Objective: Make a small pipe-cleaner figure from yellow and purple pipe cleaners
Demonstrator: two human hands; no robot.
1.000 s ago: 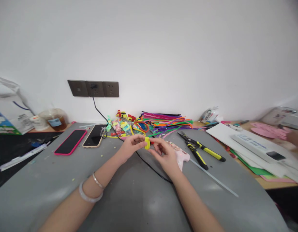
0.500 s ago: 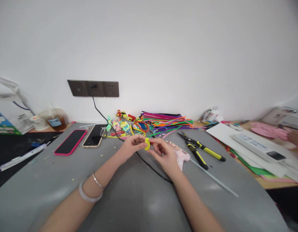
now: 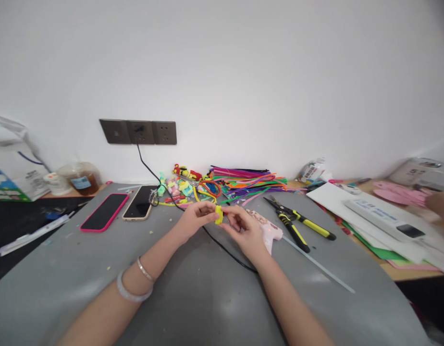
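- The yellow chenille piece [image 3: 218, 215] sits between both hands above the smooth grey surface [image 3: 193, 293], its longer axis roughly upright; neither hand is clearly nearer.
- Fingers of the left hand [image 3: 196, 218] pinch its left side, those of the right hand [image 3: 246, 229] its right.
- It looks fuzzy and lumpy.
- Just right lies a pale-pink glue gun [image 3: 271, 232] with a rod-like translucent stick [image 3: 319, 264].
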